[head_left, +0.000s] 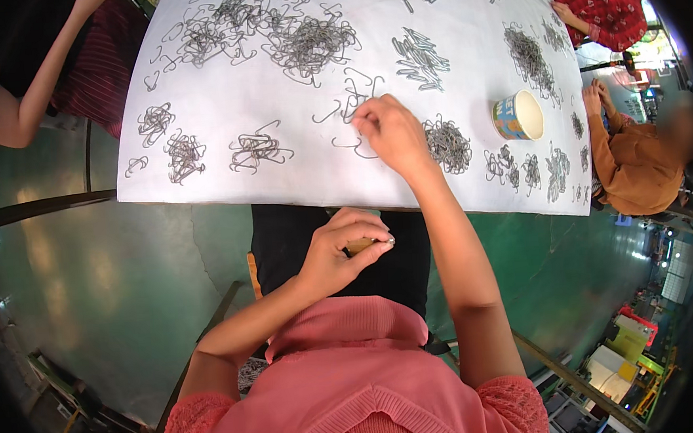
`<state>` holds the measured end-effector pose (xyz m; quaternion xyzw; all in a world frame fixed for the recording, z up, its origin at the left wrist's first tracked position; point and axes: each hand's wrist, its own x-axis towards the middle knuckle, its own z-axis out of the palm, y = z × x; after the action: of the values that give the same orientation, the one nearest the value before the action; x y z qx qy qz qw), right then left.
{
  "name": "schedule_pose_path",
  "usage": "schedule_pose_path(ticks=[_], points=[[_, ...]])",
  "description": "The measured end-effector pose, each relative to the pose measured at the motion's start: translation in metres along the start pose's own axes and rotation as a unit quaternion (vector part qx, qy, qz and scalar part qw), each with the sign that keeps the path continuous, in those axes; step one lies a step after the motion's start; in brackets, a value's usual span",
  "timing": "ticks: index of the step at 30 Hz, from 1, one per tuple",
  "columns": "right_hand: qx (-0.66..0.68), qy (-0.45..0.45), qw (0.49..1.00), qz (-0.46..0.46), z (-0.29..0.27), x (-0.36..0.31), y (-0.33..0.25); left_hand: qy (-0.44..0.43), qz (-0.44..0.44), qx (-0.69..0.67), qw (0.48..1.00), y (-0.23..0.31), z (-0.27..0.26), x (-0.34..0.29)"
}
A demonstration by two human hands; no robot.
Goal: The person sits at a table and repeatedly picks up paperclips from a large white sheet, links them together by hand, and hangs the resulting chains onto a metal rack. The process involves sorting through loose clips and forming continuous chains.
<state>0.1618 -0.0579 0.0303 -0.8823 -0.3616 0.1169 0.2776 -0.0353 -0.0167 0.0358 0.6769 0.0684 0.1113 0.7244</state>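
Observation:
My right hand [397, 138] reaches over the white table, its fingers pinched at a loose group of bent wire hooks [353, 97]. Whether a hook is between the fingertips is hidden. One more wire hook [348, 143] lies just left of that hand. Below the table's front edge, my left hand [344, 244] is curled above my lap around a small yellowish-brown object [358, 246] with a silvery tip; its kind cannot be made out. A tight pile of wire pieces [447, 147] lies right beside my right wrist.
Large tangled hook heaps [312, 44] spread over the far left, with smaller piles [259, 149] nearer. Straighter wire pieces [422, 59] lie beyond my right hand. A paper cup [507, 119] stands at right. Other people sit at the left and right [637, 163] edges.

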Motion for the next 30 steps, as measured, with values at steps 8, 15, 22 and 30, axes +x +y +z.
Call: schedule_pose_path(ticks=[8, 15, 22, 30], points=[[0.018, 0.006, 0.997, 0.074, -0.016, 0.065, 0.011, -0.006, 0.009, -0.007, 1.0, -0.004, -0.006, 0.0], [-0.195, -0.047, 0.979, -0.028, -0.008, 0.085, 0.002, -0.002, 0.03, 0.017, 0.999, 0.001, -0.002, -0.001], [0.162, -0.043, 0.982, 0.092, -0.048, 0.015, 0.014, 0.004, 0.071, 0.058, 0.996, 0.002, 0.004, 0.004], [0.555, 0.017, 0.798, 0.234, -0.067, -0.12, -0.008, 0.009, 0.057, 0.081, 0.995, 0.002, 0.015, 0.009]])
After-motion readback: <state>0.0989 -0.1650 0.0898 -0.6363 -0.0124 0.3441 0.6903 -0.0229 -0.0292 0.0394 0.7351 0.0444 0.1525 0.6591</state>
